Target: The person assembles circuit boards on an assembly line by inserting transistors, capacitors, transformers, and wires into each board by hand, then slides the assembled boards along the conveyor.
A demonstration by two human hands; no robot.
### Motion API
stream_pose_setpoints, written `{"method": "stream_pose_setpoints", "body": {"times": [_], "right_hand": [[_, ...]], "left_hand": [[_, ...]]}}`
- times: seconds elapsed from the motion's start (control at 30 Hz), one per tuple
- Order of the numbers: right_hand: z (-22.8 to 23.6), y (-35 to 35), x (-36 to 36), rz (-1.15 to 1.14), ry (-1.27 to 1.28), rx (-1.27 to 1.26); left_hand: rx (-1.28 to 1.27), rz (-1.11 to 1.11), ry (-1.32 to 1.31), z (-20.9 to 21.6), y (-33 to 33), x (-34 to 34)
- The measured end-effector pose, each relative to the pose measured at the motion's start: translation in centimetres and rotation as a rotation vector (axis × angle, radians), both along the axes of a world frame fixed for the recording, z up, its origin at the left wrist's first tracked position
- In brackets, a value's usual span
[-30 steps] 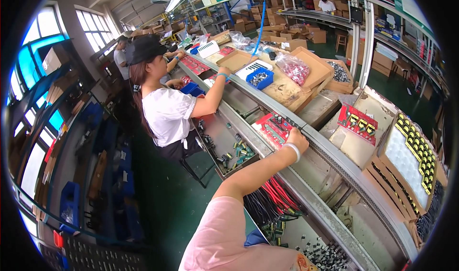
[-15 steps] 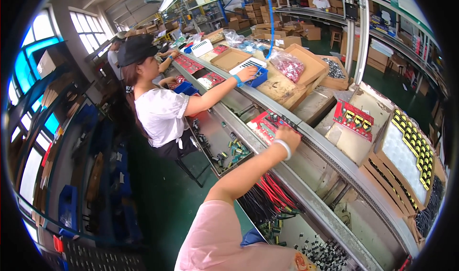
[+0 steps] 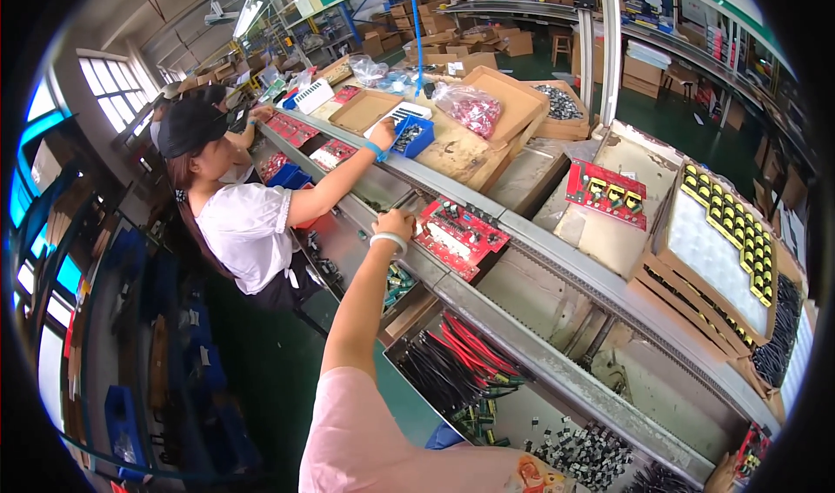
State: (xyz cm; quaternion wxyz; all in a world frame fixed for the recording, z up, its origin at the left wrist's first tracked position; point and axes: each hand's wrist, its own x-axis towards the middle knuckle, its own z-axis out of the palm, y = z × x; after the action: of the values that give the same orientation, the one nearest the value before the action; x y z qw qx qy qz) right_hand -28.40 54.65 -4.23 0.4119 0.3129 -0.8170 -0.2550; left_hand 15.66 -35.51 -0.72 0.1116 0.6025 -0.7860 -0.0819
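Observation:
My left hand (image 3: 394,223), a white bangle on its wrist, is over the near rail at the left end of a red circuit board (image 3: 461,236). Its fingers are curled, and what they hold, if anything, is hidden. The board lies across the rails, with dark capacitors and a pale strip on it. At the lower right edge, my right hand (image 3: 721,476) shows only in part, closed against the side of another red circuit board (image 3: 751,452). A third red board with yellow-wrapped coils (image 3: 606,196) lies on the bench beyond the rails.
Below my left arm are trays of black and red cables (image 3: 461,354), green capacitors (image 3: 398,286) and small black-and-silver parts (image 3: 583,452). Stacked cartons of yellow coils (image 3: 735,232) stand at the right. A co-worker (image 3: 230,206) reaches to a blue bin (image 3: 412,136) at the left.
My left hand has moved leftward from the right part of the circuit board to its left end. That board sits slightly further right along the rails. My right hand has come into view; the view has shifted.

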Motion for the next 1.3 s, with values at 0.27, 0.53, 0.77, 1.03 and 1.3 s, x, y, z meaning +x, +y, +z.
{"method": "stream_pose_setpoints", "body": {"times": [0.27, 0.53, 0.77, 1.03, 1.3], "right_hand": [[0.8, -2.1, 0.6, -0.778, -0.715, -0.278], [3.1, -4.3, 2.3, -0.981, -0.763, -0.144], [3.5, -5.3, 3.7, -0.926, -0.645, -0.181], [2.6, -5.8, 4.3, -0.749, -0.419, -0.149], [2.2, -4.9, 4.1, -0.657, -0.447, -0.222]], "left_hand": [[0.093, 0.046, 0.048, 0.0, -2.1, -0.8], [0.265, -0.179, 0.186, -1.8, -3.0, 0.2], [0.334, -0.408, 0.224, -2.2, 0.2, -1.2], [0.354, -0.722, 0.055, 1.1, 11.8, -7.8], [0.088, -1.065, -0.015, 1.6, 23.5, -14.4]]}}
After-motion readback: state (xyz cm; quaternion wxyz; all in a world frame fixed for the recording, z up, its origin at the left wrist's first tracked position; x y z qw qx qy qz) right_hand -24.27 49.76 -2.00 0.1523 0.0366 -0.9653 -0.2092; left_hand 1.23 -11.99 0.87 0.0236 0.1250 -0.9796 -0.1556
